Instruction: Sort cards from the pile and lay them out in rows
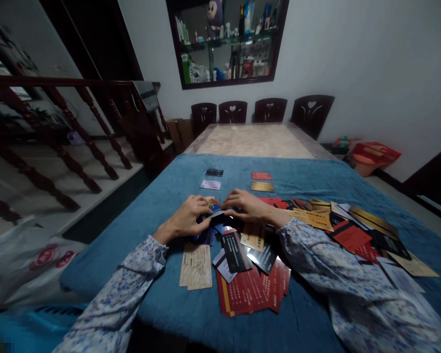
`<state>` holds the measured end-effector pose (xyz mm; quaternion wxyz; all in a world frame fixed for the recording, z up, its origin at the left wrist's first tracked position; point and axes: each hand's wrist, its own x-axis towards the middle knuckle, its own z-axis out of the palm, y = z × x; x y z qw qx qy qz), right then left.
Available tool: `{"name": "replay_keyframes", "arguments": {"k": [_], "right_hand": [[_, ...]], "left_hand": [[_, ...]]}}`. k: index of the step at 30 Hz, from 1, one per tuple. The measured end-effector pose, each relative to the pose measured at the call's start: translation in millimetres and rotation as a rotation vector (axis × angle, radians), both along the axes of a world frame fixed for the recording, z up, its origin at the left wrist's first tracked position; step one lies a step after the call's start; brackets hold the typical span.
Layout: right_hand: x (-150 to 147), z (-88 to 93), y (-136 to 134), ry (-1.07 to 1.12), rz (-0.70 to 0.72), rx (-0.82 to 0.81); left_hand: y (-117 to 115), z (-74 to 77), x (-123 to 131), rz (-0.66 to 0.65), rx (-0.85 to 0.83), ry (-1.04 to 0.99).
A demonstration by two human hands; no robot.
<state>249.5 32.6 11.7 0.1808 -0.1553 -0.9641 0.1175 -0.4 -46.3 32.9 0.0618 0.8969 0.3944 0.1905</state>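
Observation:
My left hand (189,214) and my right hand (247,206) meet over the blue cloth, fingers bent around a few cards (216,214) held edge-up between them. The near edge looks pale; blue and a little red show behind it. Below the hands lie dark blue cards (206,237), partly hidden by my left hand. Nearer to me are two beige cards (196,267), a black card (236,251) with white print, and a fan of red cards (242,294). A yellowish card (253,237) rests just under my right hand.
Beyond my hands, a black card (214,172), a pale lilac card (210,185), a red card (260,175) and a gold card (262,186) lie apart. A loose heap of mixed cards (351,235) spreads at right. Dark chairs (232,112) stand behind the table.

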Motion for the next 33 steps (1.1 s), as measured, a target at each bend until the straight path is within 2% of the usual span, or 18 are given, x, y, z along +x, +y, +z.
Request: {"name": "replay_keyframes", "arguments": {"k": [6, 11, 21, 26, 33], "right_hand": [[-3.6, -9.6, 2.3, 0.040, -0.118, 0.002], [-5.4, -10.4, -0.2, 0.041, -0.220, -0.004], [-8.0, -17.0, 2.1, 0.037, -0.272, -0.008], [-8.4, -13.4, -0.2, 0.099, -0.301, -0.041], [-10.0, -4.1, -7.1, 0.300, -0.351, -0.113]], "left_hand": [[7.7, -4.9, -4.7, 0.030, 0.002, -0.015], [15.1, -13.7, -7.6, 0.060, -0.018, -0.064], [19.1, -16.7, -4.6, 0.073, -0.098, -0.174], [19.3, -17.2, -5.3, 0.094, -0.098, -0.219], [20.6, -17.6, -3.9, 0.115, -0.074, -0.277]]}}
